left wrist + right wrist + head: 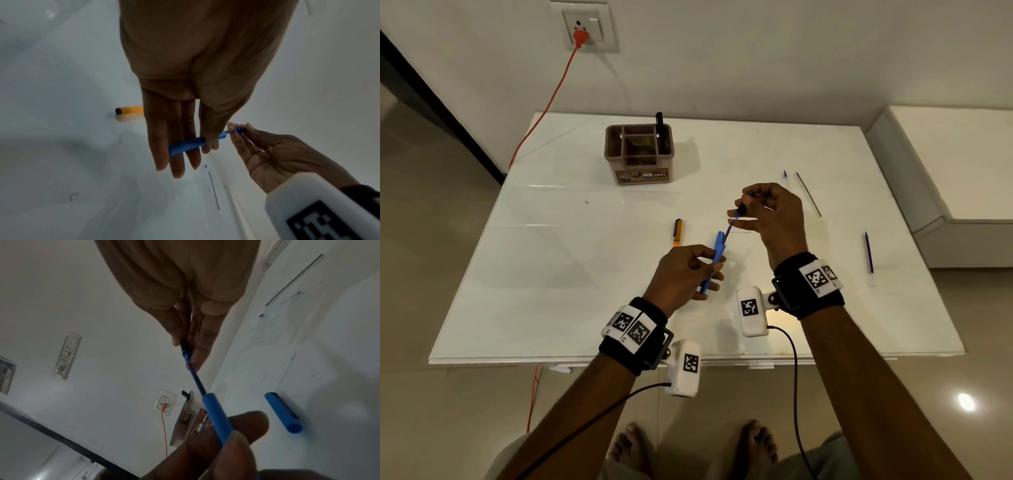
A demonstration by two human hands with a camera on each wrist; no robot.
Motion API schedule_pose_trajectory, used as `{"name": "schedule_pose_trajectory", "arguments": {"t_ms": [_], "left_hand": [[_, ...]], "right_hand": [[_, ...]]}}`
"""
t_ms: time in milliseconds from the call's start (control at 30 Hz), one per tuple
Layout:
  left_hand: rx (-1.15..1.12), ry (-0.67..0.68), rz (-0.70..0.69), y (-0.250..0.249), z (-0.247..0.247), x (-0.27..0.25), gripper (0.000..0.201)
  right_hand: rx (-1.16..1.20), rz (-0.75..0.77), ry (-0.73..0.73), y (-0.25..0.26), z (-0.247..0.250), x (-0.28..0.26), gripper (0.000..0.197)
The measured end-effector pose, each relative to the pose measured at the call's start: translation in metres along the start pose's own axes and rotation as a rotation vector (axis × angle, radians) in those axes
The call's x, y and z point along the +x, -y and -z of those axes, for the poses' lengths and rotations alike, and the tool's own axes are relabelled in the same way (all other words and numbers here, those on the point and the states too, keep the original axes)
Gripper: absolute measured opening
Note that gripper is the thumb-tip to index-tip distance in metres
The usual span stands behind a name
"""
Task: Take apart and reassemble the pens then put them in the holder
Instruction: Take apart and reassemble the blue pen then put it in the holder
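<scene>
A person's left hand (pixel 683 274) grips a blue plastic pen barrel (pixel 714 263) between thumb and fingers above a glossy white table (pixel 571 274), while the right hand (pixel 774 216) pinches the dark grip end of a thin blue ink refill (pixel 731 230) between thumb and fingertips, the refill's lower end sitting inside the barrel's open mouth. In the left wrist view the left fingers (pixel 174 146) lie nearly straight behind the barrel, with the thumb pressing it against them; the right wrist view shows the refill (pixel 197 381) running straight from the pinching fingers down into the barrel (pixel 218 415). A brown rectangular plastic holder (pixel 639 154) with several compartments stands near the table's far edge, well apart from both hands, with 1 black pen (pixel 660 132) upright in its right-hand compartment. Nearer than the holder, just left of the hands, lies an orange pen (pixel 677 233) with a dark clip. To the right of the holder, beyond the right hand, lie a small blue tip piece (pixel 785 174) and a thin grey refill (pixel 808 193); farther right and nearer, a loose blue refill (pixel 868 251) rests beside a clear barrel. An orange cable (pixel 544 109) runs from a white wall socket (pixel 585 29) behind the holder.
</scene>
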State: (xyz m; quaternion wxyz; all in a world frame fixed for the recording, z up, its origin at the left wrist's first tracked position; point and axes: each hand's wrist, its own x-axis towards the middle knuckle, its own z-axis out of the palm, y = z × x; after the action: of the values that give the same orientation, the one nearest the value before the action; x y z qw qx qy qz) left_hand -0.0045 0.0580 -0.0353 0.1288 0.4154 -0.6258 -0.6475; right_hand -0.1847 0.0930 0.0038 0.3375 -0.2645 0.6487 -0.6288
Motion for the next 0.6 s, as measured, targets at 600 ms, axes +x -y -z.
{"name": "schedule_pose_trajectory", "arguments": {"t_ms": [600], "left_hand": [[-0.017, -0.053, -0.034, -0.0056, 0.0024, -0.0026, 0.02]], "right_hand": [[-0.252, 0.01, 0.175, -0.0053, -0.0052, -0.0065, 0.013]]}}
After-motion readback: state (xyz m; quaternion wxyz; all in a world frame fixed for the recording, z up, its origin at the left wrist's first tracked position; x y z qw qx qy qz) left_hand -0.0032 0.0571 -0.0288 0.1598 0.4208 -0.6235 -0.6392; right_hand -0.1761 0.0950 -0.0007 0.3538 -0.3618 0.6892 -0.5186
